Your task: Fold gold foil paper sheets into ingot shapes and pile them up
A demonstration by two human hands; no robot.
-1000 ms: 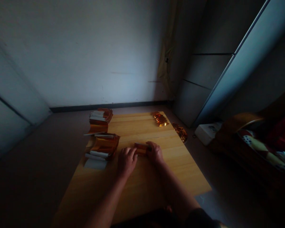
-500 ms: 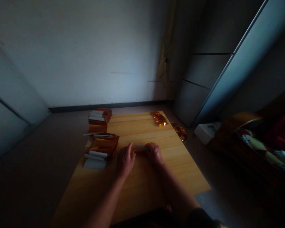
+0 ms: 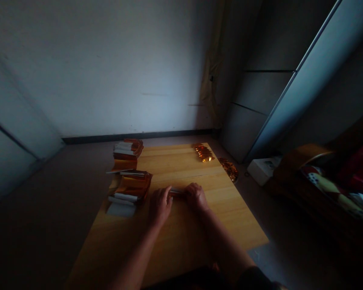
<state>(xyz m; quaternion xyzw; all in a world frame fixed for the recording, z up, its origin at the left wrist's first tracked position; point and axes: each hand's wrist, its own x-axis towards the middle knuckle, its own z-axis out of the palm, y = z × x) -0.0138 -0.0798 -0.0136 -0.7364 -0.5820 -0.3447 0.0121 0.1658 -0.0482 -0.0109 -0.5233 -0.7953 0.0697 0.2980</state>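
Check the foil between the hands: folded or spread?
Folded: the foil is a narrow band between the left hand and right hand, not a wide sheet.

No words, numbers or logos can be read on the stacked foil packets (image 3: pixel 133 186) or the white box (image 3: pixel 262 170).

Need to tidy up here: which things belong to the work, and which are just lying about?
In use: left hand, right hand, foil strip between them, foil stacks, gold foil pieces.

Lying about: foil scrap on the floor, white box, bedding.
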